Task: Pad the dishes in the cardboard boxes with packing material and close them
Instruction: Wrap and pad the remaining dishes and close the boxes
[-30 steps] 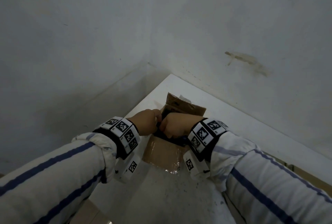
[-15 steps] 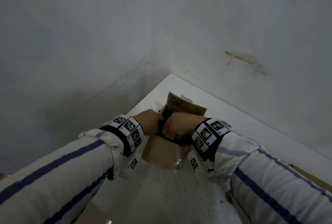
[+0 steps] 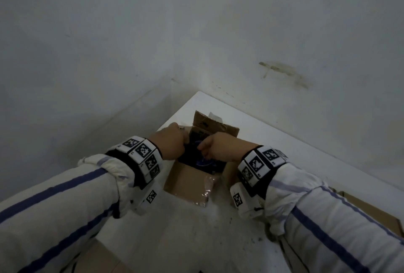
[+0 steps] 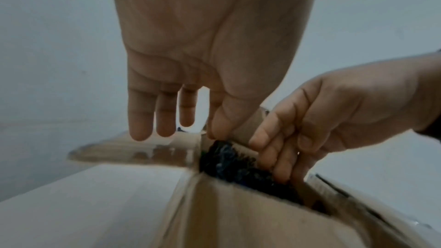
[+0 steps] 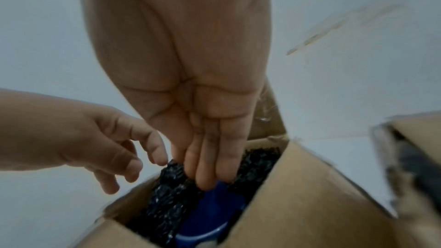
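Right hand (image 5: 190, 120) presses black padding (image 5: 167, 195), apparently, beside blue dish (image 5: 210, 212).

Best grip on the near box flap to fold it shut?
Pinch the near flap at its free outer edge, coming from the person's side, then swing it up over the opening. It lies folded outward and down from its hinge at the cardboard box rim, so that edge likely gives most leverage.
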A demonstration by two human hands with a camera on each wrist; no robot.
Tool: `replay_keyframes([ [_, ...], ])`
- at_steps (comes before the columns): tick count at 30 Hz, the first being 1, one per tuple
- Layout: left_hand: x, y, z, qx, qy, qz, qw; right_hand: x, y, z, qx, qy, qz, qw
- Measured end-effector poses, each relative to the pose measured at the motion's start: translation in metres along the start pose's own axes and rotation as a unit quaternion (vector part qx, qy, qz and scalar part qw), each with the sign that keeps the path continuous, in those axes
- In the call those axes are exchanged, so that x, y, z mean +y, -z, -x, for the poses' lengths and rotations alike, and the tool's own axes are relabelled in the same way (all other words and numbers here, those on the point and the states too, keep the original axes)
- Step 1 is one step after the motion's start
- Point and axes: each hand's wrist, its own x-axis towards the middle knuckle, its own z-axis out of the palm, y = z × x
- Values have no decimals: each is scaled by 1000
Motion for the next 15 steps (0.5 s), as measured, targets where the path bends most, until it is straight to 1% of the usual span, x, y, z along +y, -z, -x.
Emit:
replay_keyframes([
  [3, 22, 19, 8, 33, 0, 15, 999, 25, 3, 23, 89, -43, -98, 990],
  [6, 61, 32, 12, 46, -42, 33, 998, 53, 2, 49, 150, -60, -138, 977],
  [8, 96, 32, 13, 43, -71, 44, 996, 76, 0, 70, 187, -65, -189, 962],
  [11, 159, 17, 14, 33, -103, 59, 992, 113, -7, 109, 233, -90, -248, 936],
  [15, 257, -24, 13, 3, -144, 77, 987, 177, -21, 168, 291, -136, -255, 912],
])
